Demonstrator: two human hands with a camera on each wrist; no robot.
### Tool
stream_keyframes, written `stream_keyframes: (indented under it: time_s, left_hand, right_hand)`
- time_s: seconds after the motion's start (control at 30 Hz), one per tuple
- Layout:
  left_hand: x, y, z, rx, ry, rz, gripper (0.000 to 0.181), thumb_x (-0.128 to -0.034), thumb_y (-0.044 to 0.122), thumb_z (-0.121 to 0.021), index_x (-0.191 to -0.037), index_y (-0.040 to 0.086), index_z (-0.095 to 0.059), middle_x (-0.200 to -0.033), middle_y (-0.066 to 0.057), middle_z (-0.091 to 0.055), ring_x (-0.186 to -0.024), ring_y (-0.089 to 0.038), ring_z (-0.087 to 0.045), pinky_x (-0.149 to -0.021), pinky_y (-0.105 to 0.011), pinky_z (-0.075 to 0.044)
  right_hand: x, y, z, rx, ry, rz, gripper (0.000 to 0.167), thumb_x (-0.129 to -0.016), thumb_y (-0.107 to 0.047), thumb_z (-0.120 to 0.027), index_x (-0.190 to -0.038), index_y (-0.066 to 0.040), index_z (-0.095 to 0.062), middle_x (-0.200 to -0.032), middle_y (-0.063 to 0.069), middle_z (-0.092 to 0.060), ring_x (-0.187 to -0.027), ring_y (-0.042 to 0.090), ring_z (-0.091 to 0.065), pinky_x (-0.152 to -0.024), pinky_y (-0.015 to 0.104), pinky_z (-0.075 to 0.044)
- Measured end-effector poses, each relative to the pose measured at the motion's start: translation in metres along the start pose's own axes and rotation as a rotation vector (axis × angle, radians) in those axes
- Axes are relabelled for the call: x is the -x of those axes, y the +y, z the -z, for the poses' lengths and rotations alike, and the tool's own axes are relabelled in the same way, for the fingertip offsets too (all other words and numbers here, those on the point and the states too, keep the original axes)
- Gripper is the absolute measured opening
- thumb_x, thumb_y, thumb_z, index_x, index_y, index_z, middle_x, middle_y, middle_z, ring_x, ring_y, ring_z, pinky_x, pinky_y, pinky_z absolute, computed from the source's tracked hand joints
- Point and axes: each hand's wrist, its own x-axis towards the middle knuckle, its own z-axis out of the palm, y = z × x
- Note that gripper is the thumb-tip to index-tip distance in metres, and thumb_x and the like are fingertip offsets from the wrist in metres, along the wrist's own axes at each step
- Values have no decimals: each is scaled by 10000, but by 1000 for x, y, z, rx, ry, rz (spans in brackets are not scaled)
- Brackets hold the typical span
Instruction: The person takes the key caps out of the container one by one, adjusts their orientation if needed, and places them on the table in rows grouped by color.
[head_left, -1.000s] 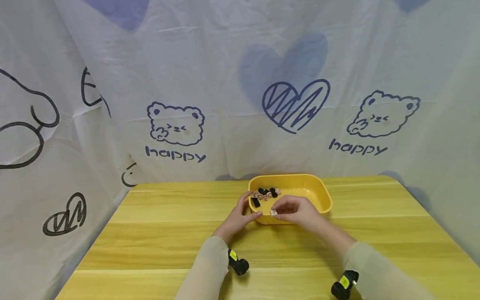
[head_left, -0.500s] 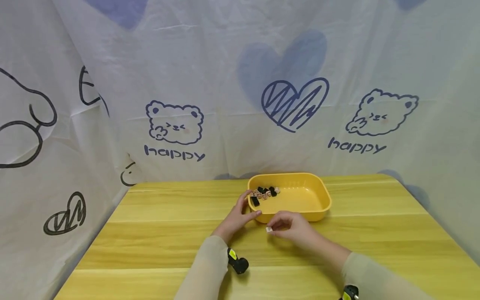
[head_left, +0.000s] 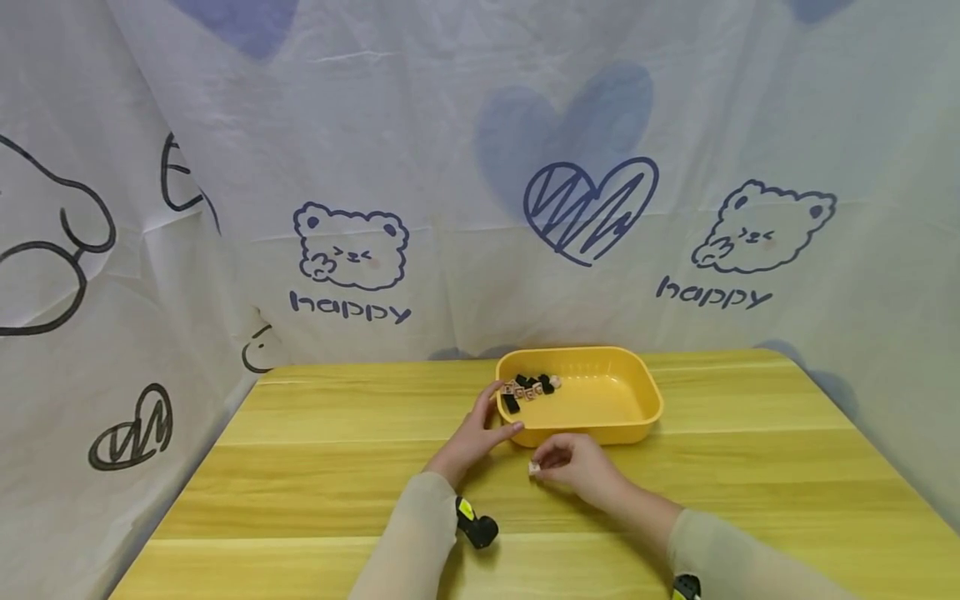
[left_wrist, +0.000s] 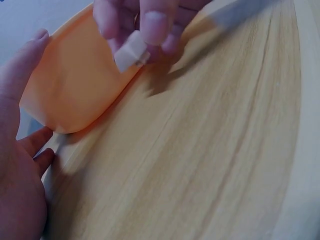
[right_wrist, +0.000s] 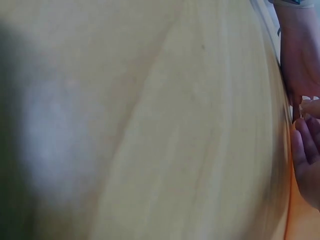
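A yellow basket (head_left: 592, 435) stands near the table's back edge. Inside its left end lie several black pieces (head_left: 511, 403) and several pale pink cubes (head_left: 529, 393). My left hand (head_left: 469, 437) grips the basket's left end, thumb at the front wall and fingers round the side. In front of the basket, my right hand (head_left: 585, 471) pinches a small white cube (head_left: 533, 468) between thumb and fingers. The left wrist view shows the pinched cube (left_wrist: 132, 52) just in front of the basket wall (left_wrist: 75, 75); its underside looks clear of the table.
The wooden table (head_left: 337, 467) extends to both sides and in front of the basket. A white cloth (head_left: 465, 275) with blue drawings hangs right behind the table, and another stretch of it runs along the left side.
My right hand has moved from over the basket's front rim toward me and slightly left, down near the table, with the white cube in its pinch. The left hand has stayed on the basket.
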Motion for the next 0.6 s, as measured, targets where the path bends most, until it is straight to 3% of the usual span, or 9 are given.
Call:
stream_keyframes:
  time_s: [0.6]
  left_hand:
    - [2,2,0,-9,4,-1,794,-918,254,-702,-1550,216,-221,-1538,-216,-307,-1430,-372,-218,-1142,-584,-93]
  right_hand:
    - [-4,5,-7,107,22,30,229,-728,33,-804,-928,-35,-714,-819,-2,-660,-702,155,-548,-600,237,-475]
